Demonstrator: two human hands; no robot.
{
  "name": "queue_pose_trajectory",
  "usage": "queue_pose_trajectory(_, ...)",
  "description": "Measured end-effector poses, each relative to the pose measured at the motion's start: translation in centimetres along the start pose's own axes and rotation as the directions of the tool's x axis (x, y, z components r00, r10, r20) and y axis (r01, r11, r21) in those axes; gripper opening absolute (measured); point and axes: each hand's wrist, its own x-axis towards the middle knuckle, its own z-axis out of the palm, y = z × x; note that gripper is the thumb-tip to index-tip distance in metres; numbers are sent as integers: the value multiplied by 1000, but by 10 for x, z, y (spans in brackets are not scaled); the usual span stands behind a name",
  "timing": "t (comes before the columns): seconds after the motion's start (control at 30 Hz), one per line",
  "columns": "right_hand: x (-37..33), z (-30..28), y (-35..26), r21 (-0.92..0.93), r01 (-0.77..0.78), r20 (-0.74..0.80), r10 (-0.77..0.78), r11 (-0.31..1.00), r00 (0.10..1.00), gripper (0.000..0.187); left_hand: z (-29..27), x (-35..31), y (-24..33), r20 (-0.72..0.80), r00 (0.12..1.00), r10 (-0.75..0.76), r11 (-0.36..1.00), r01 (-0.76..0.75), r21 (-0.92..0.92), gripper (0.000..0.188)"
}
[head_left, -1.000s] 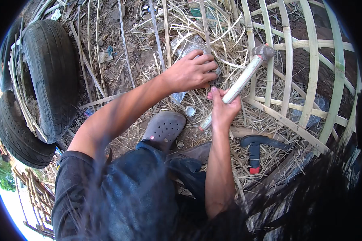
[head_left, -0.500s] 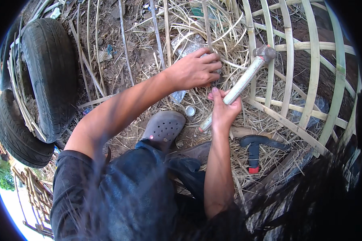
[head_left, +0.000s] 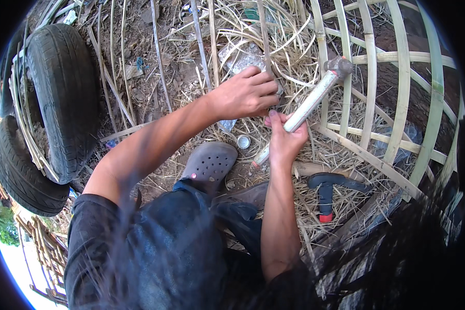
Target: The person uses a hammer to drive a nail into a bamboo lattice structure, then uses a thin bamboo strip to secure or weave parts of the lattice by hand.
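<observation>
My right hand point(head_left: 287, 138) is closed round the pale handle of a hammer point(head_left: 309, 107). The hammer slants up to the right, its rusty metal head point(head_left: 339, 67) lying over the bamboo lattice. Close beside it, my left hand point(head_left: 248, 93) is curled, palm side turned away, at the lower end of a thin bamboo strip point(head_left: 265, 39) that runs into its fingers from above. The fingertips of both hands nearly meet, and whatever lies between them is hidden. Below my right hand, a black tool with a red-tipped grip point(head_left: 325, 201) lies on the shavings.
Worn tyres point(head_left: 62, 98) stand at the left. A woven bamboo lattice point(head_left: 369, 77) fills the right side, and several upright strips point(head_left: 212, 41) rise ahead. Bamboo shavings point(head_left: 294, 41) and clear plastic point(head_left: 240, 57) litter the soil. A small round lid point(head_left: 243, 141) lies near my grey clog point(head_left: 212, 161).
Both hands have shifted very slightly left, the hammer moving with my right hand. Their grips look the same.
</observation>
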Motion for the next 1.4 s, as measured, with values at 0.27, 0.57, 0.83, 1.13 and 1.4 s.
queue_pose_trajectory(0.27,0,2,-2,-7,-7,-5,6,1000,1000,19,12,0,-7,-36,999,36,988,-41,-152,28)
queue_pose_trajectory(0.57,1,6,-2,-10,-18,-4,18,1000,1000,21,12,8,-17,-52,988,148,988,-149,-25,27)
queue_pose_trajectory(0.83,0,3,-4,10,-7,7,7,1000,1000,21,14,7,-18,-68,986,150,988,-152,-23,24)
queue_pose_trajectory(1.13,0,2,1,10,10,-2,-10,1000,1000,21,13,6,-15,-67,990,120,991,-124,-57,27)
queue_pose_trajectory(1.4,-1,4,2,-14,16,-9,-17,1000,1000,22,11,6,-12,-78,993,88,993,-93,-74,29)
